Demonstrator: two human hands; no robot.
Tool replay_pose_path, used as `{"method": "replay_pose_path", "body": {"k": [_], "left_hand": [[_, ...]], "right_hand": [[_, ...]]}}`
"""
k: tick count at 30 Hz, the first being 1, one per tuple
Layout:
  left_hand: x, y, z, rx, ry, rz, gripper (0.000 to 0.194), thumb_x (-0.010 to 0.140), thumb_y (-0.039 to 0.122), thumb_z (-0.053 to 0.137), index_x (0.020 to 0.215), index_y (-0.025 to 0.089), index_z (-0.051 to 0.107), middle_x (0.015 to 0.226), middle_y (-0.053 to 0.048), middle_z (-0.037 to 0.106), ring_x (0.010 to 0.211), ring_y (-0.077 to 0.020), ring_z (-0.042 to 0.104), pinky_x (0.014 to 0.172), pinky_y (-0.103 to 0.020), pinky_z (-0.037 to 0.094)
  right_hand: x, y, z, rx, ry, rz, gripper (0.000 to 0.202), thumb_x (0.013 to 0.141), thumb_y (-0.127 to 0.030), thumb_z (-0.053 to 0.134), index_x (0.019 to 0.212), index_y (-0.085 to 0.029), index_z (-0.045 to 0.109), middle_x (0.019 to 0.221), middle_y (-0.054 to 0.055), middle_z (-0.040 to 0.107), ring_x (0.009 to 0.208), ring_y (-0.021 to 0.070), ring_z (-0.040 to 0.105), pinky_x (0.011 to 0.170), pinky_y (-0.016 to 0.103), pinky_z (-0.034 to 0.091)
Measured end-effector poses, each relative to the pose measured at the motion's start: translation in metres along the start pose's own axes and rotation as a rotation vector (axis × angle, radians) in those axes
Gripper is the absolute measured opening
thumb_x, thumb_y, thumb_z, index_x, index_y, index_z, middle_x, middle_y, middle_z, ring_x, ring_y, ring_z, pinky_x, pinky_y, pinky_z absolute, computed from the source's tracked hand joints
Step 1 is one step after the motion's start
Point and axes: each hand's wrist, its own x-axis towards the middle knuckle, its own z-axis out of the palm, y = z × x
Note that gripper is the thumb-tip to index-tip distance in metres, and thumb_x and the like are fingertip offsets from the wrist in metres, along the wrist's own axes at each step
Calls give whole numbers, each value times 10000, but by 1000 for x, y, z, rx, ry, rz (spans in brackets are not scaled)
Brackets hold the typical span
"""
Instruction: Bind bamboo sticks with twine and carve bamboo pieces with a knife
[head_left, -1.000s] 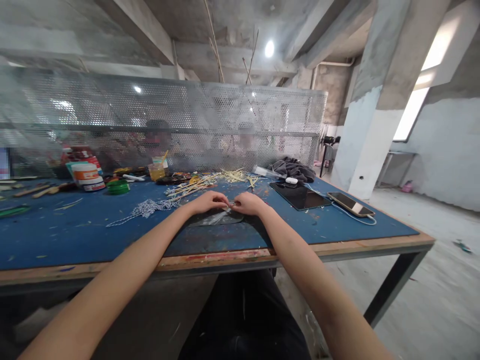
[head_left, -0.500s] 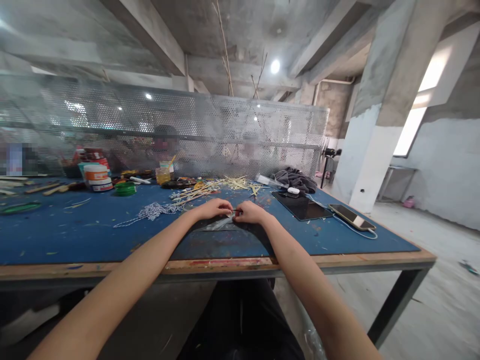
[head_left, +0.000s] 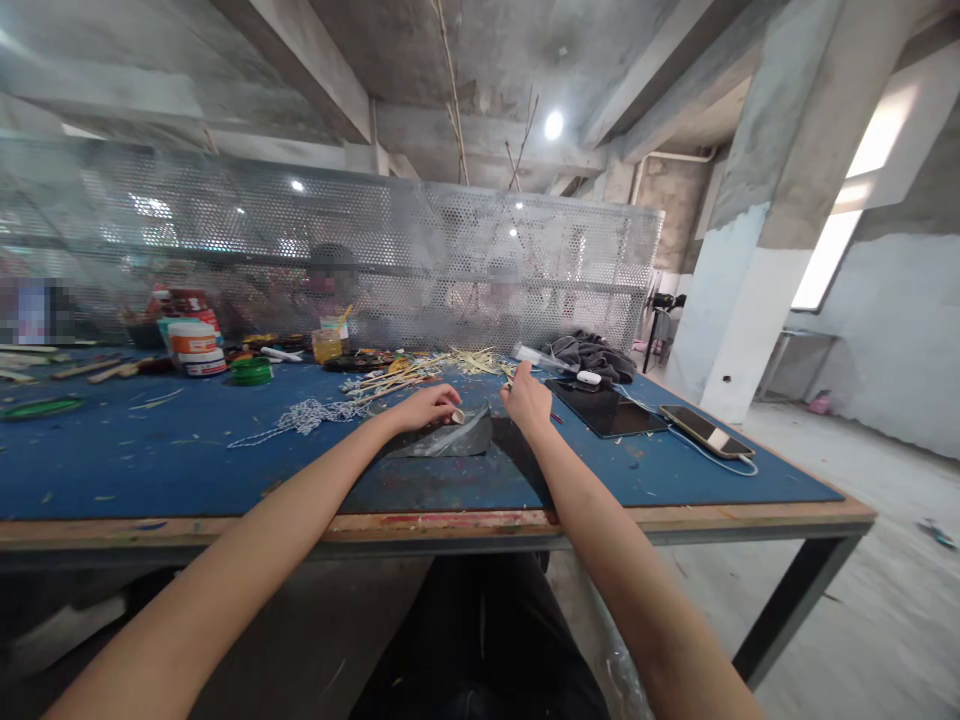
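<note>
My left hand [head_left: 429, 408] is closed on a small pale piece [head_left: 457, 416] at its fingertips, just over a dark sheet [head_left: 442, 440] with whitish streaks. To the right of the sheet, my right hand [head_left: 527, 397] has its fingers bent around something I cannot make out, near the pile of thin yellowish strips [head_left: 474, 360]. A thin dark reddish stick [head_left: 556, 418] shows beside the right hand. Both forearms reach over the front edge of the blue table [head_left: 315, 485].
Blue-white cord [head_left: 307, 417], a green tape roll [head_left: 251, 371] and stacked paint jars [head_left: 195, 350] are on the left. On the right are a black tablet [head_left: 607, 410], a cabled phone [head_left: 707, 433] and a dark cloth [head_left: 596, 355]. A perforated metal screen [head_left: 420, 260] stands behind.
My right hand has moved away from my left hand, up and to the right. The dark sheet and the pale piece at my left fingertips now show more fully.
</note>
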Motion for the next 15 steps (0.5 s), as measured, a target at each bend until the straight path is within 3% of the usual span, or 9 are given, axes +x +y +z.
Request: {"method": "replay_pose_path", "body": {"k": [7, 15], "left_hand": [[3, -1, 2, 52, 30, 5, 228, 946, 330, 587, 1037, 123, 617, 919, -37, 645, 747, -138, 626, 674, -305, 554], [2, 16, 10, 112, 51, 94, 225, 937, 329, 601, 1017, 121, 629, 952, -45, 655, 819, -161, 642, 742, -345, 559]], "right_hand": [[-7, -24, 1, -78, -124, -280, 315, 945, -360, 582, 1198, -174, 593, 1206, 85, 613, 1024, 211, 624, 869, 426, 538], [-9, -28, -1, -216, -186, -343, 340, 940, -360, 590, 1222, -172, 580, 1227, 92, 602, 1039, 220, 620, 871, 433, 538]]}}
